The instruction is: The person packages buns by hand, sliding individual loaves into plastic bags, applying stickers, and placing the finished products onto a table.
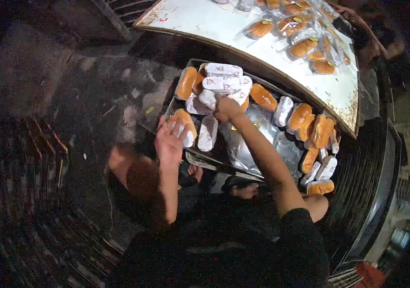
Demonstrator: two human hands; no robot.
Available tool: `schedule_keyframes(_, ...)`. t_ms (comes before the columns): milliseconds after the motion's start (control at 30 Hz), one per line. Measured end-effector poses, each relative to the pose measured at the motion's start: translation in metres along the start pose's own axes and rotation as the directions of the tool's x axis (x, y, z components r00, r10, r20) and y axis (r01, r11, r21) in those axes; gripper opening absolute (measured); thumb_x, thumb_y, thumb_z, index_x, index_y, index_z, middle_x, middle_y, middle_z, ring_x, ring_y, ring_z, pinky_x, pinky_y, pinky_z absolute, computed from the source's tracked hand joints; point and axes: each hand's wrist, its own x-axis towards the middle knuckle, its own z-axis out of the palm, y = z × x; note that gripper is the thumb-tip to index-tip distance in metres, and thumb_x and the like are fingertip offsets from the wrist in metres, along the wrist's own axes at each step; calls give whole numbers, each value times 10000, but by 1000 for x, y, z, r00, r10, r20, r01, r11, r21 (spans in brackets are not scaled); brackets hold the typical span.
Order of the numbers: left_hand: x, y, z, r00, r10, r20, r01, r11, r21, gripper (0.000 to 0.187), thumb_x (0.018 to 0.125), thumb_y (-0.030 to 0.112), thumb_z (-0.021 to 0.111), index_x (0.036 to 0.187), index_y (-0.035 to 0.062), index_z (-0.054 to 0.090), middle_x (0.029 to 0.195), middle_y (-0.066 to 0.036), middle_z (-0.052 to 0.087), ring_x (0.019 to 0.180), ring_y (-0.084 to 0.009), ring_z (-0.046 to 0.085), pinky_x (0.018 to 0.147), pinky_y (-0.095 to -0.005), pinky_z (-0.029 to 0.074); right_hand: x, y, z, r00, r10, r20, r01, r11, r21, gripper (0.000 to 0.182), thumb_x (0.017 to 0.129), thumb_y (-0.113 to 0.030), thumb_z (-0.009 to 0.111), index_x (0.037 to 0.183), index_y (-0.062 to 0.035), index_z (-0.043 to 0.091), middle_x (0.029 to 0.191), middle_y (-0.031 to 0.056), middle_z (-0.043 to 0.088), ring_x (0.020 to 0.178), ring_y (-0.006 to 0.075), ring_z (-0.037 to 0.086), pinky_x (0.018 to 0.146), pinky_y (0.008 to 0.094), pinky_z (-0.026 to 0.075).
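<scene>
My right hand (pixel 228 108) is closed on one end of a bun in a white paper liner (pixel 208 99), above other buns in a dark tray (pixel 204 154). My left hand (pixel 169 139) is at the tray's left end, its fingers apart and lying against an orange-brown bun (pixel 184 120) in a white paper liner. Between the hands a wrapped bun (pixel 208 133) rests with its printed white liner up. Beyond my right hand more buns (pixel 221 85) are stacked liner side up, and a browned bun (pixel 186 82) stands at the left corner.
A white-topped table (pixel 205 25) runs along the tray's far side, holding many bagged buns (pixel 305 48). More buns (pixel 313 129) fill the tray's right end. Clear plastic bags (pixel 250 141) lie mid-tray. Another person's arm (pixel 358 21) reaches in at the upper right.
</scene>
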Motion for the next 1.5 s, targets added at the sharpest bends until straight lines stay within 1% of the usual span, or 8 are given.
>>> schedule_keyframes(200, 13, -14, -3, 996, -90, -26, 84, 979, -184, 451, 799, 182, 464, 1195, 49, 295, 1170, -167, 386, 1035, -310, 441, 884, -503, 366, -114, 10, 50, 997, -71, -3, 9, 78, 997, 445, 620, -152, 576, 1027, 3, 485, 964, 67, 522, 917, 167, 475, 804, 263, 367)
schedule_keyframes(633, -48, -107, -1, 877, -475, 69, 449, 864, 228, 452, 757, 148, 503, 1169, 18, 368, 1028, -146, 512, 986, -258, 499, 858, -392, 401, -192, -43, -1, 841, 481, -249, 28, 421, 907, 768, 676, -270, 674, 1234, 38, 246, 1123, 280, 422, 1052, 345, 444, 867, 379, 363)
schedule_keyframes(867, -52, -102, 0, 880, -474, -18, 462, 847, 263, 423, 766, 182, 540, 1123, 4, 399, 916, -112, 539, 862, -224, 540, 766, -343, 447, -211, -33, 28, 894, 213, -395, 195, 609, 769, 620, 716, -113, 629, 1241, -36, 309, 1086, 174, 490, 959, 242, 495, 738, 324, 435)
schedule_keyframes(1100, -79, -159, -17, 762, -581, 285, -180, 232, 956, 470, 796, 230, 521, 1163, -36, 398, 905, -123, 554, 829, -192, 552, 709, -275, 443, -185, 35, -61, 471, 504, -724, 15, 816, 578, 185, 779, -113, 503, 858, 27, 594, 691, 190, 584, 603, 262, 582, 546, 315, 427)
schedule_keyframes(1167, -66, -190, -60, 402, -448, 798, -905, -326, 273, 399, 752, 197, 514, 1080, -28, 481, 938, -175, 563, 832, -253, 568, 687, -330, 457, -172, 34, -87, 456, 515, -725, 231, 719, 656, 323, 792, -136, 521, 1056, 48, 493, 978, 177, 561, 815, 240, 577, 674, 274, 445)
schedule_keyframes(1233, -52, -203, -84, 430, -686, 587, -902, -350, 252, 310, 689, 157, 517, 945, -14, 556, 898, -172, 583, 827, -307, 565, 669, -376, 459, -163, 29, -77, 313, 60, -948, 116, 988, 101, 357, 794, -158, 532, 1085, 36, 462, 1056, 185, 520, 877, 197, 556, 718, 275, 434)
schedule_keyframes(1333, -38, -181, -63, 541, -737, 405, -833, -406, 376, 149, 675, 149, 522, 730, 30, 593, 699, -112, 601, 714, -279, 584, 623, -371, 460, -206, 6, -21, 894, 396, -208, -94, 620, 779, 302, 787, -203, 554, 988, 19, 514, 853, 143, 591, 787, 192, 562, 720, 303, 423)
schedule_keyframes(1500, -46, -140, -25, 681, -643, 350, -492, -48, 869, 99, 659, 70, 604, 751, 33, 599, 723, -119, 612, 645, -204, 608, 578, -314, 475, -237, 10, 126, 873, 426, -236, -143, 687, 712, 267, 785, -144, 548, 998, 11, 505, 654, 94, 555, 589, 158, 538, 531, 317, 407)
